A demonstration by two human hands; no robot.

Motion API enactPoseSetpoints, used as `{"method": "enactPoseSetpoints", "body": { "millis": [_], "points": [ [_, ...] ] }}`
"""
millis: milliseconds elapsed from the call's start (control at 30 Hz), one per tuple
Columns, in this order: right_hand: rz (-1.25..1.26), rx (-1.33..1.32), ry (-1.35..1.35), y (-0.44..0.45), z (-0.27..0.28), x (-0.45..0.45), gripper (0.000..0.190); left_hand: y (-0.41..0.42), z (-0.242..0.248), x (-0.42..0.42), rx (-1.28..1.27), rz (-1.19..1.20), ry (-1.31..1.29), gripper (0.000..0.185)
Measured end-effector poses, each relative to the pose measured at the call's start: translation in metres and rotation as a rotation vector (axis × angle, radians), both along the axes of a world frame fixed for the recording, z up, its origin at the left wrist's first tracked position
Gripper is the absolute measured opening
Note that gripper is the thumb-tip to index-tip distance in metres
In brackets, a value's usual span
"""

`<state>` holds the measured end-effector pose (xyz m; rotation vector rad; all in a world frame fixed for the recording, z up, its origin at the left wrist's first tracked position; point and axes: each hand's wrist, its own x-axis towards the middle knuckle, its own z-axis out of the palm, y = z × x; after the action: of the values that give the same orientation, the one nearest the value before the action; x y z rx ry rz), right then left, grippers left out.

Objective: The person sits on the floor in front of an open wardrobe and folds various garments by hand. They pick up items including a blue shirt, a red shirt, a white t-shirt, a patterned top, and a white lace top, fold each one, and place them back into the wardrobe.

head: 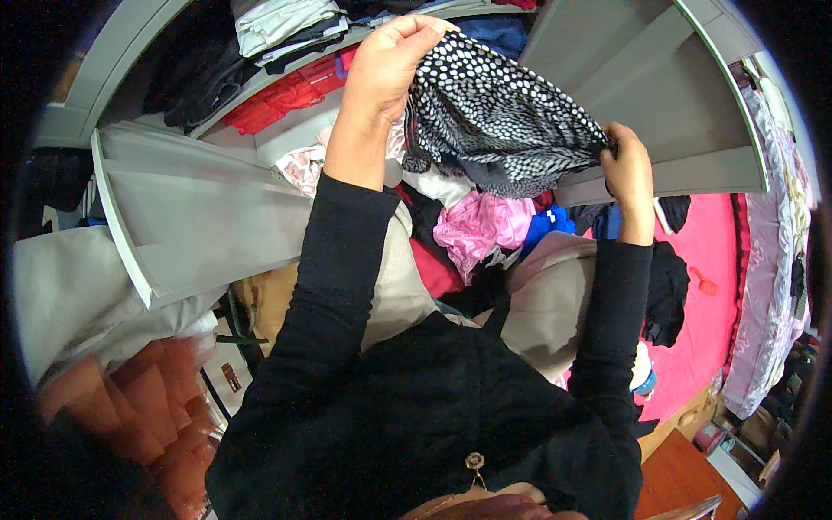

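A black garment with white dots (500,104) hangs stretched between my two hands. My left hand (396,62) pinches its upper left corner between thumb and fingers. At its right end, my right hand (627,159) grips the edge, lower than the left. Beneath the dotted cloth lies a heap of clothes before me, with a pink satin garment (484,227) on top. A blue cloth (548,227) touches the pink one's right side, and a red cloth (434,270) lies nearer to me. The garment's lower folds hide part of the heap.
Grey cabinet doors stand swung out at left (208,208) and right (643,91). Behind my hands, a shelf holds folded dark and white clothes (279,29), with red garments (286,94) below. A pink bed cover (702,325) at right carries black clothing (664,296) and a red comb (703,283).
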<state>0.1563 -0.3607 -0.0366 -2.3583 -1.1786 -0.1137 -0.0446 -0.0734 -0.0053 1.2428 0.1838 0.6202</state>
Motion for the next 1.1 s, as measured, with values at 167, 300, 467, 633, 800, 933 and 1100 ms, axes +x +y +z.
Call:
{"method": "enactPoseSetpoints", "body": {
  "millis": [167,300,467,633,800,933,1100],
  "points": [
    [-0.224,0.071,0.125,-0.013,-0.011,0.022,0.026,0.006,0.005,-0.006,0.179,0.028,0.013,0.032],
    [-0.298,0.403,0.668,-0.017,-0.004,0.024,0.026,0.013,0.001,-0.013,0.390,0.167,0.108,0.036],
    [-0.264,0.843,1.301,-0.031,0.031,0.017,0.020,0.024,-0.010,-0.012,1.165,0.666,0.443,0.041],
    [0.003,1.123,1.872,-0.037,0.062,0.026,0.020,0.027,-0.015,-0.011,1.179,0.774,0.814,0.031],
    [0.285,1.282,2.213,-0.051,0.076,0.039,0.017,0.036,-0.012,-0.015,0.589,0.379,0.814,0.020],
    [0.079,1.380,2.177,-0.066,0.080,0.046,0.018,0.041,0.000,-0.020,-0.258,-0.031,0.207,0.019],
    [-0.018,1.343,2.175,-0.080,0.078,0.050,0.018,0.036,0.013,-0.016,-0.706,0.082,0.124,0.037]
  ]
}}
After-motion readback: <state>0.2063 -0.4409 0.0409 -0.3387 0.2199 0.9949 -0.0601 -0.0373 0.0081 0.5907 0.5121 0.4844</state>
